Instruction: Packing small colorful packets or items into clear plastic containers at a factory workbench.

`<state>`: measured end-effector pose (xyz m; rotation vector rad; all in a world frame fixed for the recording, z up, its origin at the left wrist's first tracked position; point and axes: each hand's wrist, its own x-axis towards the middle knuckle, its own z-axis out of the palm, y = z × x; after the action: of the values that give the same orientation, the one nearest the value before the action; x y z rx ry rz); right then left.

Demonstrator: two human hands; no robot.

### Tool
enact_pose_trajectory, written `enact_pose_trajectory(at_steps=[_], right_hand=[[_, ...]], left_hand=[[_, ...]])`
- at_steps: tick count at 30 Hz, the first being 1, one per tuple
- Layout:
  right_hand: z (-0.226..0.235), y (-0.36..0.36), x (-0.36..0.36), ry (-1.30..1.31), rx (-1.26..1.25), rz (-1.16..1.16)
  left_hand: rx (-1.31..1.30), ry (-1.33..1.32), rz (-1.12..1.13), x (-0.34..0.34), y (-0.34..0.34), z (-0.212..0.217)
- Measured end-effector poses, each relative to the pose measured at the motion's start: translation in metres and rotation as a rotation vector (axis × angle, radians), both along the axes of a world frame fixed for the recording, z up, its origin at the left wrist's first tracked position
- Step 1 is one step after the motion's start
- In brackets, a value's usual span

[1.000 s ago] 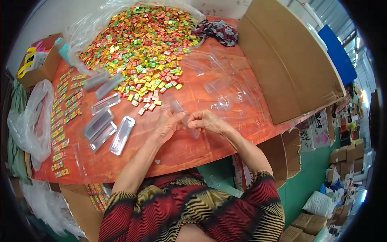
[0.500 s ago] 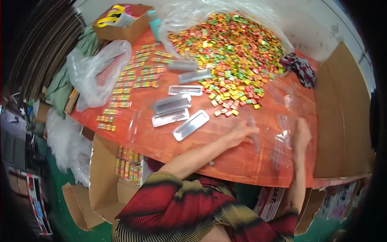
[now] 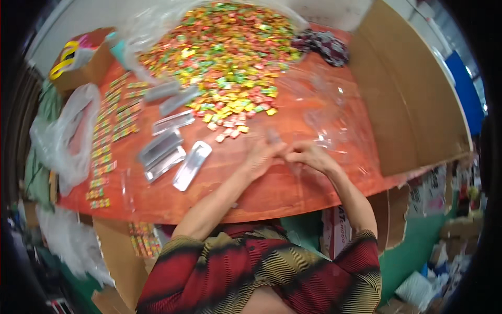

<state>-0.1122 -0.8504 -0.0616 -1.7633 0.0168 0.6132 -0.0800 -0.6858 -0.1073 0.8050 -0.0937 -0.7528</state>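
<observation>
My left hand (image 3: 263, 157) and my right hand (image 3: 312, 156) meet over the near middle of the red table. A blurred, see-through plastic piece (image 3: 273, 136) sticks up from my left hand's fingers. The fingers of my right hand are pinched together against the left fingertips; what they hold is too blurred to make out. Left of my hands lie several clear plastic trays, the closest one a long shallow tray (image 3: 192, 166) set at a slant. Beyond my hands, small wrapped candies (image 3: 235, 107) in red, yellow and green spread from a large heap.
Rows of candies (image 3: 103, 152) line the table's left side beside a clear plastic bag (image 3: 70, 152). Clear plastic pieces (image 3: 324, 137) lie right of my hands. A tall cardboard panel (image 3: 402, 99) borders the right, near a dark patterned cloth (image 3: 324, 46). An open carton (image 3: 117, 251) stands below.
My right hand has come left from the clear plastic pieces to meet my left hand. The whole view has swung right, so the table's things appear further left.
</observation>
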Motion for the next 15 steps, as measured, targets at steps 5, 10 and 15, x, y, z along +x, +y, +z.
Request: enact_pose_trajectory(at_steps=[5, 10, 15], right_hand=[[0.005, -0.006, -0.001, 0.043, 0.066, 0.031], [-0.001, 0.000, -0.001, -0.052, -0.038, 0.009], [0.009, -0.011, 0.007, -0.966, -0.860, -0.197]], left_hand=[[-0.076, 0.012, -0.070, 0.001, -0.004, 0.003], [-0.046, 0.021, -0.061, 0.001, -0.002, 0.003], [-0.002, 0.043, -0.035, 0.010, -0.003, -0.010]])
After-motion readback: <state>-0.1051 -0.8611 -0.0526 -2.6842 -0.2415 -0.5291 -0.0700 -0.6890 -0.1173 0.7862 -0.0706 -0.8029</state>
